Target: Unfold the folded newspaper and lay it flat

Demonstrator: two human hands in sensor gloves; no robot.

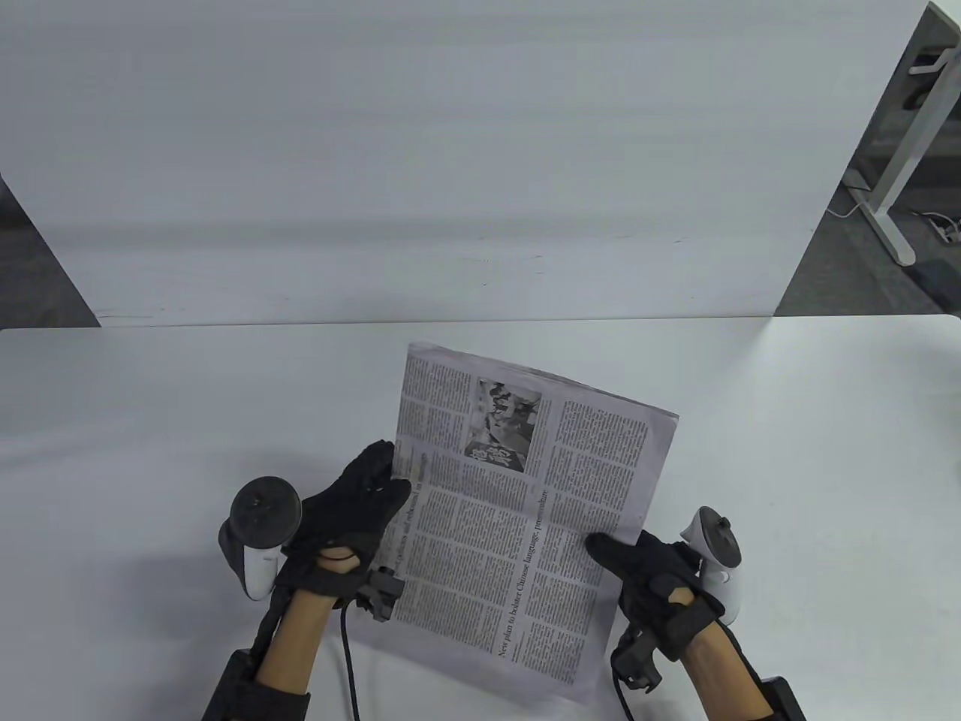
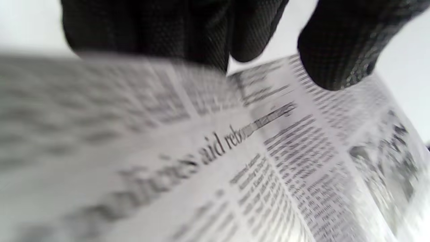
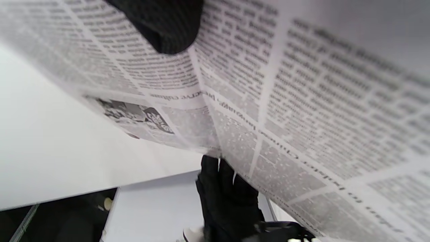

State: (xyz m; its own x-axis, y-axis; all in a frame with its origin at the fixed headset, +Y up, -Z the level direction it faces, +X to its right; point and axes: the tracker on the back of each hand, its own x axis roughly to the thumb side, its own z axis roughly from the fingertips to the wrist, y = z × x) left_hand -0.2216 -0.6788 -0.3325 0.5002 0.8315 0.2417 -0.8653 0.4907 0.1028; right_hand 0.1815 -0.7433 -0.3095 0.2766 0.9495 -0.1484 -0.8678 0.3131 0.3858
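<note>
A folded newspaper (image 1: 510, 511) with dense text and a small photo is held up off the white table (image 1: 811, 451), tilted. My left hand (image 1: 360, 503) grips its left edge, thumb on the printed face. My right hand (image 1: 638, 571) grips its right lower edge, thumb on the page. In the left wrist view the gloved fingers (image 2: 336, 50) press on the blurred page (image 2: 268, 161). In the right wrist view a fingertip (image 3: 164, 27) rests on the page (image 3: 302, 101), and the left hand (image 3: 225, 198) shows at the far edge.
A white wall panel (image 1: 450, 150) stands behind the table's far edge. A desk leg (image 1: 901, 173) and dark floor show at the upper right. Cables (image 1: 347, 661) trail from both wrists toward the bottom edge.
</note>
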